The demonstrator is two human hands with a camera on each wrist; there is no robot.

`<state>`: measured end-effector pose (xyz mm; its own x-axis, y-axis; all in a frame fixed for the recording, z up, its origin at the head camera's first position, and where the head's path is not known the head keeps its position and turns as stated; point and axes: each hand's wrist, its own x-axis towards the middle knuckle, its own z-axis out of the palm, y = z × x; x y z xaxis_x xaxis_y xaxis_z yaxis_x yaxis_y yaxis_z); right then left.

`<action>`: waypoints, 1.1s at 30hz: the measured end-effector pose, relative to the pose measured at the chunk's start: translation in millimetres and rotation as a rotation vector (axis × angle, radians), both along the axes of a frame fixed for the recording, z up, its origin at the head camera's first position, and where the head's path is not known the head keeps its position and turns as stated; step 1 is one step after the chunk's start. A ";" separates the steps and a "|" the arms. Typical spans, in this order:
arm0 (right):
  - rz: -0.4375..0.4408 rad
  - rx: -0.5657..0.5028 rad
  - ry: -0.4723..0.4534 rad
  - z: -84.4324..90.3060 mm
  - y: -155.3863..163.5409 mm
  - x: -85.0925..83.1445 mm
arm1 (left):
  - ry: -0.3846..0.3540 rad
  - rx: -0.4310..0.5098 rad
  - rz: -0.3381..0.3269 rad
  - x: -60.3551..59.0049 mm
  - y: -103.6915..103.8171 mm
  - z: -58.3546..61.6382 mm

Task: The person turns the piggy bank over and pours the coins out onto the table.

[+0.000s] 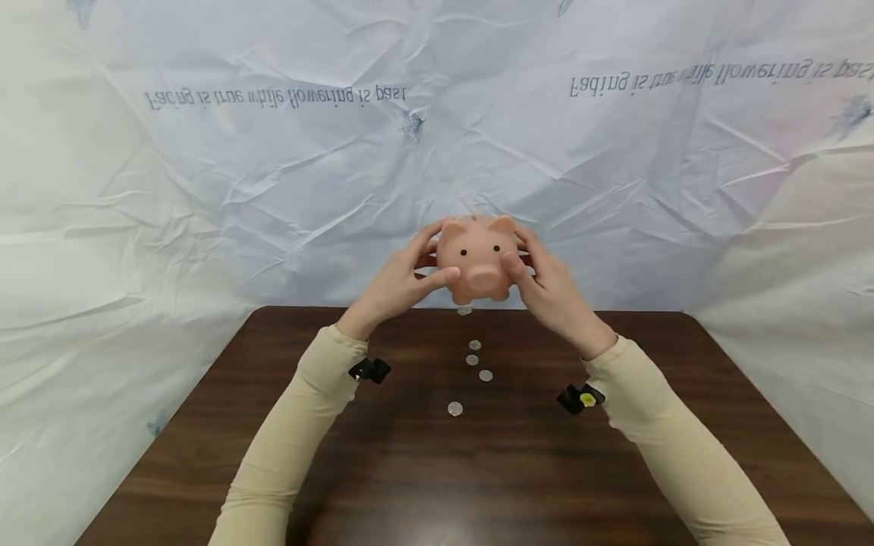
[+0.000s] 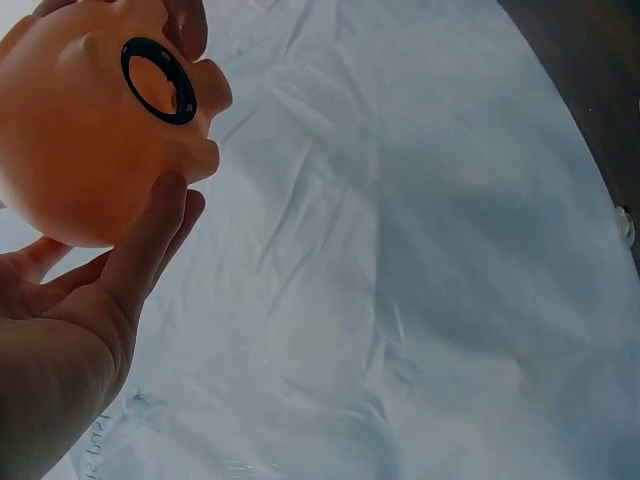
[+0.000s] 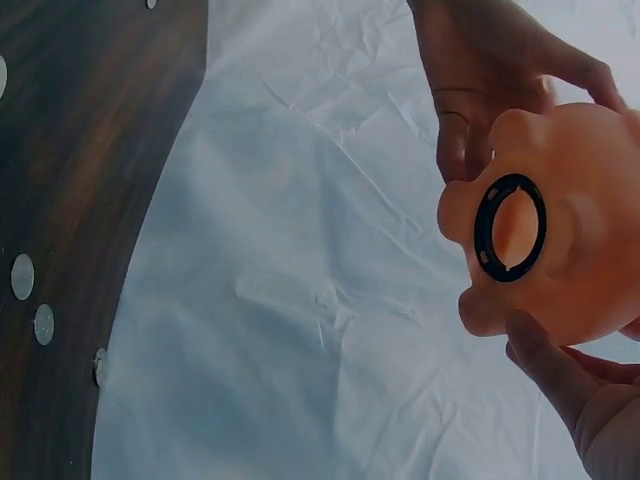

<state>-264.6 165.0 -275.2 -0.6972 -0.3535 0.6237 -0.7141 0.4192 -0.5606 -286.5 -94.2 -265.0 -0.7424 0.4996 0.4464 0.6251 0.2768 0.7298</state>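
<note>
- We held the piggy bank (image 1: 476,258) in the air above the far edge of the tabletop (image 1: 382,470), near that edge's middle, snout toward the head camera.
- Left hand (image 1: 399,284) gripped the bank's left side, fingers curled round it, thumb pressed on the front beside the snout.
- Right hand (image 1: 549,292) gripped the opposite side the same way, thumb on the front by the snout.
- Wrist views showed the bank's underside: a black ring (image 3: 511,228) round an open hole (image 2: 160,82), set among the stubby legs.
- One coin (image 1: 465,311) showed just under the bank at the far edge; we could not tell whether it lay on the wood or was in the air.
- Four more coins (image 1: 473,360) lay on the tabletop in a loose line running from the far edge toward the middle, the nearest one (image 1: 455,409) apart from the other three.
- Beige sleeves (image 1: 300,425) covered both forearms; a small black camera mount (image 1: 369,370) sat at each wrist.
- A creased white sheet (image 1: 205,189) with printed lettering hung behind and beside the table.
</note>
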 end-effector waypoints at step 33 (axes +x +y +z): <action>0.124 -0.242 -0.517 -50.1 -11.4 24.4 | -0.286 0.088 -0.057 24.1 11.1 -31.9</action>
<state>-240.2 153.6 -325.3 -0.8950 -0.3415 0.2869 -0.3580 0.1665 -0.9187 -262.4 -83.1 -297.0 -0.8161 0.5128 0.2666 0.4035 0.1753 0.8980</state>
